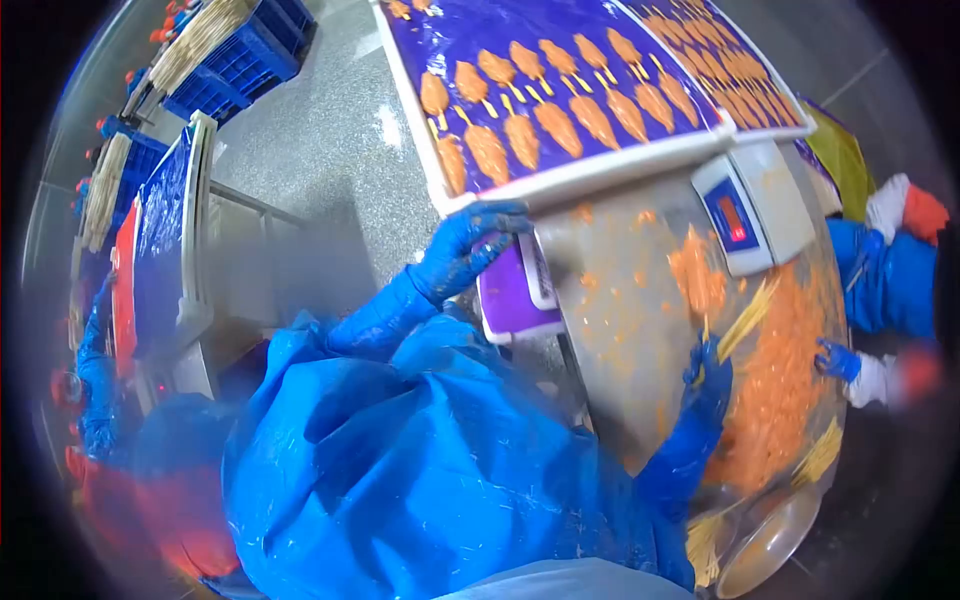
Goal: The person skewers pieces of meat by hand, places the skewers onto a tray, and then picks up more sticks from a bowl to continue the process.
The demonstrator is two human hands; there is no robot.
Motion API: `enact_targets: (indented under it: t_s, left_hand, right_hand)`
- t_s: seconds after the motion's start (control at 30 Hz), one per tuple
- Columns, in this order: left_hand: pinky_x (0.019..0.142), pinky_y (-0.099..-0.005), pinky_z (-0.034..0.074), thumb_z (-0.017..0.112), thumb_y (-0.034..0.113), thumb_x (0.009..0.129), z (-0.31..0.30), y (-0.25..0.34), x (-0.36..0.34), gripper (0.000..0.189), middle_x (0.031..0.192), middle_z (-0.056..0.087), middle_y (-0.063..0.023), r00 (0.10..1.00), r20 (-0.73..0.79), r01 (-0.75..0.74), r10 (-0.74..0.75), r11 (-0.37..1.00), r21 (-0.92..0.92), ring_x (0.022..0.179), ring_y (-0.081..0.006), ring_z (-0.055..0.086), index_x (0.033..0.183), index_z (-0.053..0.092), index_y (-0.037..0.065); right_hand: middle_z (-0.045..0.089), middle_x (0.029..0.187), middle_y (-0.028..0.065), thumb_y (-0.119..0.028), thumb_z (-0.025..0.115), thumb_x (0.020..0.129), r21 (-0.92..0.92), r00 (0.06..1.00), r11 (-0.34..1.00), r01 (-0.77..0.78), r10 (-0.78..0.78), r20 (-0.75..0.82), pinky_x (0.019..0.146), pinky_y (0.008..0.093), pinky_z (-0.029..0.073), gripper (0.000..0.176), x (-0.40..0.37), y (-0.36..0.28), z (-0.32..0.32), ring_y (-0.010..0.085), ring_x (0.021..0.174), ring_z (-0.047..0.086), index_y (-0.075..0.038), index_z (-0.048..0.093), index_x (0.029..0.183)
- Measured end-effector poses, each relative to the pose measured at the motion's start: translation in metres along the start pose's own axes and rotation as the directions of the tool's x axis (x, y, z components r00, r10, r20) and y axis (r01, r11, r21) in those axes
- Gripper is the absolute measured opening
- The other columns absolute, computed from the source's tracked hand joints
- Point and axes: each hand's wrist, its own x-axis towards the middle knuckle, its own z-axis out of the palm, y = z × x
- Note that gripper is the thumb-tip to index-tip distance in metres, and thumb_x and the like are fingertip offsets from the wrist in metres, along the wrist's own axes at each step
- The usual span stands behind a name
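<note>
My left hand [468, 248], in a blue glove, has its fingers bent over the near corner of a white-rimmed tray [620, 170] lined with purple film. Two rows of flat orange meat skewers [557, 128] lie on that film. My right hand [707, 370], also gloved in blue, is closed around the stick of a meat skewer [697, 275], whose orange meat lies on the metal worktop [622, 345]. A bundle of thin wooden sticks [750, 318] lies beside this hand, against a large heap of orange minced meat [775, 390].
A white scale [770, 210] stands behind the heap. Across the worktop is a co-worker's gloved hand [838, 360]. More sticks [820, 452] and a metal bowl [768, 545] are at the near right. Blue crates [240, 62] stand far left; a smaller purple-lined tray [512, 290] lies below my left hand.
</note>
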Motion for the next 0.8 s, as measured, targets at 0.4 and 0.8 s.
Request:
enact_targets:
  t_s: [0.4,0.8]
  left_hand:
    - [0.098,-0.0423,0.046,0.060,0.012,0.091,-0.261,-0.190,0.166,0.022,0.125,0.061,-0.0144,0.941,-0.267,-0.096,0.210,0.918,0.384,0.112,-0.0332,0.058,0.111,0.068,0.010]
    - [0.099,-0.0437,0.045,0.060,0.003,0.084,-0.373,-0.229,0.109,0.029,0.126,0.061,-0.0120,0.939,-0.327,0.214,-0.104,0.923,0.319,0.117,-0.0329,0.056,0.110,0.069,0.013]
  right_hand:
    - [0.051,0.070,-0.0024,-0.026,0.064,0.095,0.009,0.835,0.989,-0.147,0.119,0.537,0.046,0.0205,0.035,0.033,0.269,-0.044,0.499,0.0066,0.054,0.044,-0.005,0.059,0.119]
    - [0.062,0.080,0.0028,-0.018,0.062,0.094,-0.181,0.864,0.981,-0.070,0.150,0.481,0.046,0.0233,0.040,0.026,0.459,-0.029,0.753,0.0085,0.057,0.050,-0.003,0.065,0.114]
